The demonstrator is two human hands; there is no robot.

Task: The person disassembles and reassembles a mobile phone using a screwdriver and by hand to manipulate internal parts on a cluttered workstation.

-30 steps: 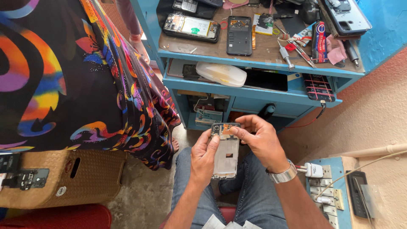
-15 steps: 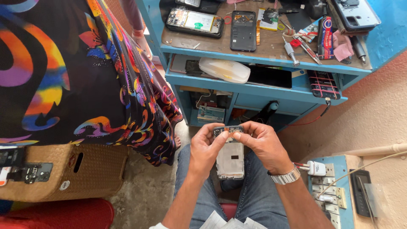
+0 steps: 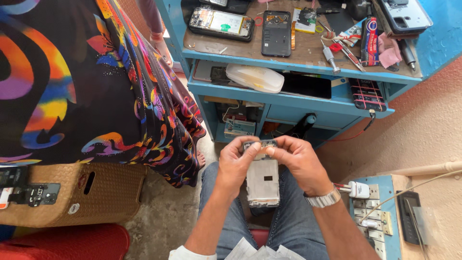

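Low in the middle of the frame, over the person's blue-jeaned knees, the left hand point(image 3: 237, 161) and the right hand point(image 3: 299, 162) meet at the top edge of a pale grey rectangular phone frame with its inner metal plate showing point(image 3: 263, 182) — each hand pinches an upper corner of it between thumb and fingertips, so both are closed on the frame, which hangs upright below them between the thighs. A silver metal wristwatch point(image 3: 323, 198) sits on the right wrist. Above, across the top of the frame, stands a blue painted wooden workbench point(image 3: 293, 102); on its brown top lie an opened phone with its battery and boards exposed point(image 3: 221, 22) and, just beside it, a dark phone back cover point(image 3: 276, 33). A white oblong plastic case point(image 3: 255, 78) rests on the shelf beneath. At the left, a person in a black dress with bright swirls point(image 3: 77, 82) stands near a woven tan basket point(image 3: 91, 192) — well apart from the hands.
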